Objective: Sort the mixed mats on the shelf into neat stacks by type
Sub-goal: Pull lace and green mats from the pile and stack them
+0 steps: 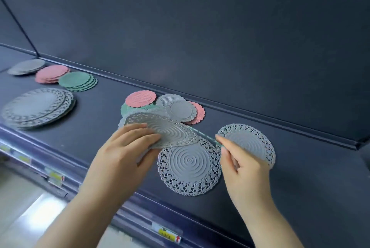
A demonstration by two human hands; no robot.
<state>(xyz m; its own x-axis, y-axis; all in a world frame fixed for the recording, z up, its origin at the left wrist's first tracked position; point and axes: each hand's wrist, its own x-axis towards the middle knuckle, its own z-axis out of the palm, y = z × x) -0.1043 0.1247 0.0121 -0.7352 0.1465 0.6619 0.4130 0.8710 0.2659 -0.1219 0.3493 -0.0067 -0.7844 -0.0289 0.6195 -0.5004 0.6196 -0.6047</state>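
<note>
My left hand [128,143] holds a large grey lace mat [170,129] lifted above the dark shelf [100,127], fingers on top and thumb beneath. My right hand [238,159] grips another grey lace mat [250,141] at its left edge, with a thin green mat edge [208,137] at the fingertips. A third grey lace mat [190,169] lies flat between my hands. Behind them sits a mixed pile of small mats: pink [140,98], green [127,108], grey [181,110].
At the far left stand sorted stacks: small grey mats [27,66], pink mats [52,73], green mats [78,80] and large grey lace mats [38,107]. The shelf's back wall rises just behind the piles. Price tags [168,232] line the front rail.
</note>
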